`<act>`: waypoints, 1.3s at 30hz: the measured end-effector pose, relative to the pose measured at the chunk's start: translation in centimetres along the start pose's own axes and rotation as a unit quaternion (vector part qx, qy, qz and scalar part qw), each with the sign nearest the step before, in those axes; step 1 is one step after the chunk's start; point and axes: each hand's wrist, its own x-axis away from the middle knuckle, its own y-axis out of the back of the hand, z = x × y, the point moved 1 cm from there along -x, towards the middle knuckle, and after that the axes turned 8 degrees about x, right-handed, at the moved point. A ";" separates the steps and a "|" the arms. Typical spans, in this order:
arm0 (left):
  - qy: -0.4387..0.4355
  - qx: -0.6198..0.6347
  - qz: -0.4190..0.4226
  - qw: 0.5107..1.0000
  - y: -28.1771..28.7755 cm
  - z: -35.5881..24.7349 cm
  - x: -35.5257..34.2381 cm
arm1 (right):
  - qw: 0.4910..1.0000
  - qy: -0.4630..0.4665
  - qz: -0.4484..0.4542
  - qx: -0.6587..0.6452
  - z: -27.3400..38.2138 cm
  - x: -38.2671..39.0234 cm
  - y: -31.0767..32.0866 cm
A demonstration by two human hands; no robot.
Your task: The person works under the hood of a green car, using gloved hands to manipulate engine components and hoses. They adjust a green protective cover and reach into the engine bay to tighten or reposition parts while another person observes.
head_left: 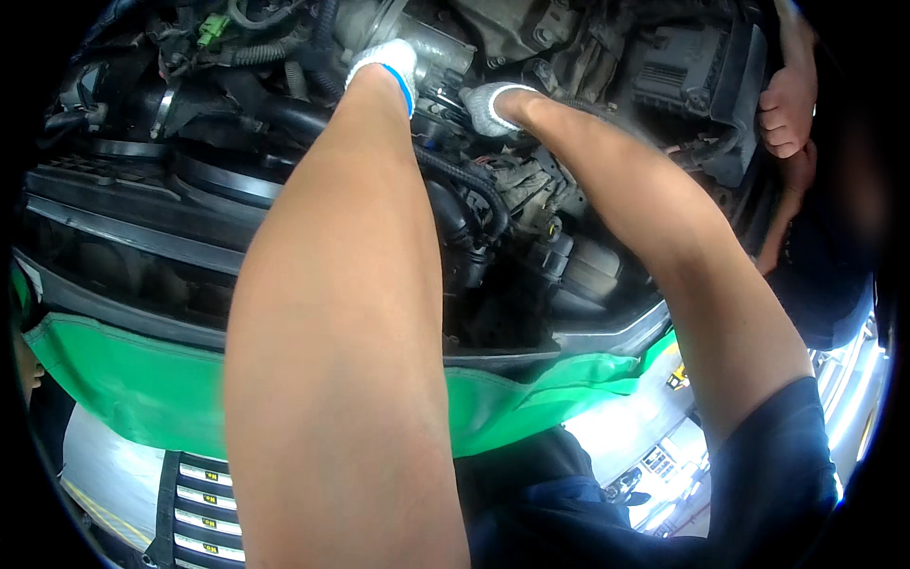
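Observation:
Both my arms reach deep into a car's engine bay, and each hand wears a white knit glove. My left hand, with a blue band at the glove's cuff, is against a silvery metal cylindrical part. My right hand is a little to the right and nearer, beside some dark slim parts between the two hands. The fingers of both hands are turned away and hidden, so what they grip does not show. A black ribbed hose runs below them.
A green cover drapes over the car's front edge. At the right sits a grey finned module; another person's closed hand is beside it. A green connector is at upper left. A black slatted rack stands at lower left.

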 end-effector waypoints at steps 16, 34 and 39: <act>0.281 0.621 -0.223 0.697 -4.9 -7.8 7.7 | 0.987 -0.036 0.025 -0.156 0.5 1.6 1.8; 0.241 0.470 -0.179 0.830 -4.3 -6.2 7.0 | 0.998 0.011 -0.062 -0.023 1.8 3.5 2.5; 0.254 0.490 -0.266 0.790 -4.5 -6.2 7.4 | 1.000 0.019 -0.001 -0.019 1.9 3.0 3.2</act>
